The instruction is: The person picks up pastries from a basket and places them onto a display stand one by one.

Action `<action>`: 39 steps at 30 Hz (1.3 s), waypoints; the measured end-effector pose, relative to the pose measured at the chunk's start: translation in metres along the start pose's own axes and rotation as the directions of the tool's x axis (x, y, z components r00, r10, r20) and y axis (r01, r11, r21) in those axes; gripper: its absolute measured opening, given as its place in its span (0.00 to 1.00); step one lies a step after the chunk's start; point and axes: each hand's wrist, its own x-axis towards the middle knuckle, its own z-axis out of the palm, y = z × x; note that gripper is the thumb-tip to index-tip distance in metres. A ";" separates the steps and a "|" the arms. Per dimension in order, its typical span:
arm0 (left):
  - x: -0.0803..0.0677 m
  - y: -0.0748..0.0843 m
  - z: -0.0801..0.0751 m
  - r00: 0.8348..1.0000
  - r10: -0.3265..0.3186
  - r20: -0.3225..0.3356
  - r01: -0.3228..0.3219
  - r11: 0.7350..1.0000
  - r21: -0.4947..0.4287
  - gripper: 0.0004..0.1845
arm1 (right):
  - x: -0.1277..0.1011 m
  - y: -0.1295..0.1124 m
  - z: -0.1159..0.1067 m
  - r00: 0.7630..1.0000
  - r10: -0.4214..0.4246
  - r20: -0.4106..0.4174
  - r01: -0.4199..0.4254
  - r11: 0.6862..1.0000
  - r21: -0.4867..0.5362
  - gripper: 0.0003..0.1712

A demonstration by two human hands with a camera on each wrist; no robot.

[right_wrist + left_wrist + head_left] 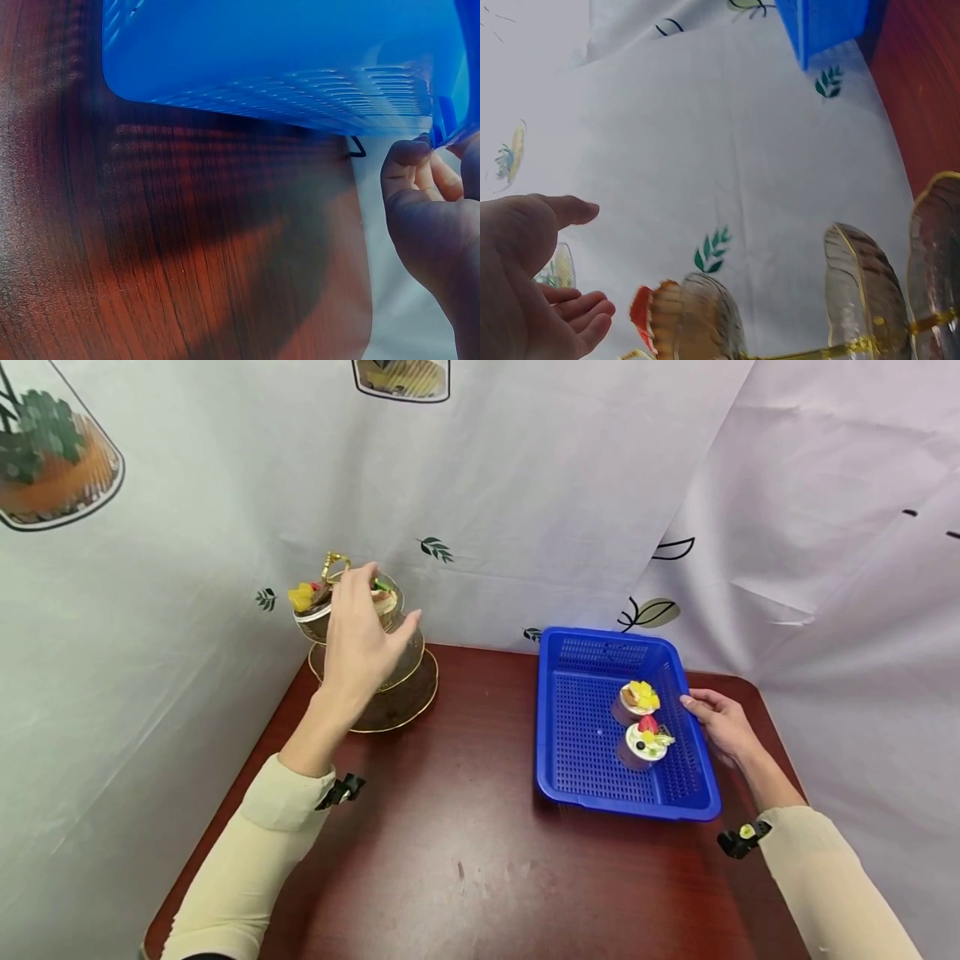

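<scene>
My left hand (358, 639) is in front of the upper tier of a gold-rimmed, clear tiered stand (393, 710), with thumb and fingers apart and nothing between them. On that top tier sit fruit-topped desserts, one with yellow fruit (302, 597); the hand partly hides them. In the left wrist view the same hand (536, 281) is apart from the stand's tiers (866, 292). My right hand (720, 722) grips the right rim of a blue plastic basket (581, 752). Inside stand two dessert cups, one topped with yellow fruit (641, 695), the other with a strawberry and cream (647, 745).
The dark red wooden table (465, 810) carries the stand at back left. A pale printed curtain (487, 510) hangs behind the table and along both sides. In the right wrist view the basket's slotted underside (300, 90) shows over the tabletop.
</scene>
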 end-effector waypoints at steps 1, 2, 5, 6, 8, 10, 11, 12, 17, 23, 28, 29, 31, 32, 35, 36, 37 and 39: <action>-0.001 0.003 0.000 1.000 0.004 0.012 -0.004 1.000 -0.024 0.39 | 0.000 0.000 0.000 1.000 0.000 -0.001 0.000 1.000 0.002 0.08; -0.002 0.005 0.000 1.000 0.009 0.024 -0.008 0.999 -0.047 0.39 | 0.001 0.001 0.000 1.000 0.000 -0.003 0.000 1.000 0.013 0.09; -0.005 0.012 0.001 0.997 0.037 0.068 -0.030 0.994 -0.106 0.41 | 0.002 0.001 0.001 1.000 -0.004 -0.002 0.004 1.000 0.026 0.09; -0.006 0.014 0.002 0.996 0.048 0.082 -0.037 0.992 -0.121 0.41 | 0.002 0.001 0.002 1.000 -0.004 -0.001 0.004 1.000 0.025 0.10; -0.009 0.018 0.006 0.991 0.076 0.110 -0.059 0.988 -0.144 0.41 | 0.002 0.000 0.002 1.000 -0.004 0.003 0.004 1.000 0.010 0.11; -0.013 0.022 0.011 0.984 0.109 0.143 -0.087 0.984 -0.154 0.42 | 0.000 -0.002 0.002 1.000 -0.004 0.004 0.004 1.000 -0.023 0.12; -0.015 0.024 0.014 0.979 0.125 0.160 -0.100 0.983 -0.156 0.42 | 0.000 -0.003 0.002 1.000 -0.004 0.005 0.004 0.999 -0.046 0.13; -0.018 0.026 0.018 0.974 0.138 0.178 -0.110 0.981 -0.158 0.43 | -0.001 -0.004 0.002 1.000 -0.005 0.008 0.006 0.997 -0.075 0.14; -0.031 0.038 0.038 0.941 0.182 0.284 -0.135 0.975 -0.176 0.44 | -0.002 -0.010 -0.001 1.000 -0.003 0.030 0.009 0.982 -0.191 0.21; -0.054 0.052 0.067 0.886 0.239 0.396 -0.165 0.963 -0.213 0.46 | -0.002 -0.018 0.004 1.000 -0.012 0.026 0.020 0.933 -0.360 0.34; -0.072 0.062 0.094 0.841 0.290 0.456 -0.179 0.946 -0.271 0.47 | -0.001 -0.024 0.006 1.000 -0.003 0.017 0.010 0.902 -0.431 0.37; -0.075 0.065 0.099 0.832 0.299 0.467 -0.181 0.942 -0.282 0.47 | 0.000 -0.025 0.006 1.000 0.009 0.020 0.001 0.902 -0.432 0.37; -0.081 0.070 0.110 0.813 0.317 0.489 -0.185 0.936 -0.300 0.47 | 0.003 -0.028 0.004 0.999 0.037 0.023 -0.023 0.898 -0.440 0.38; -0.084 0.074 0.115 0.800 0.324 0.504 -0.181 0.933 -0.312 0.47 | 0.004 -0.030 0.002 0.998 0.049 0.025 -0.033 0.898 -0.439 0.38; -0.090 0.086 0.130 0.757 0.343 0.555 -0.175 0.926 -0.334 0.48 | 0.008 -0.034 -0.002 0.996 0.082 0.036 -0.057 0.895 -0.442 0.38; -0.091 0.091 0.135 0.740 0.349 0.575 -0.171 0.924 -0.341 0.48 | 0.010 -0.036 -0.003 0.995 0.093 0.042 -0.065 0.896 -0.440 0.38; -0.092 0.095 0.140 0.723 0.355 0.593 -0.166 0.922 -0.349 0.48 | 0.011 -0.037 -0.004 0.993 0.104 0.051 -0.072 0.901 -0.428 0.37; -0.094 0.103 0.149 0.690 0.365 0.625 -0.169 0.921 -0.351 0.47 | 0.014 -0.037 -0.005 0.989 0.125 0.078 -0.084 0.912 -0.401 0.35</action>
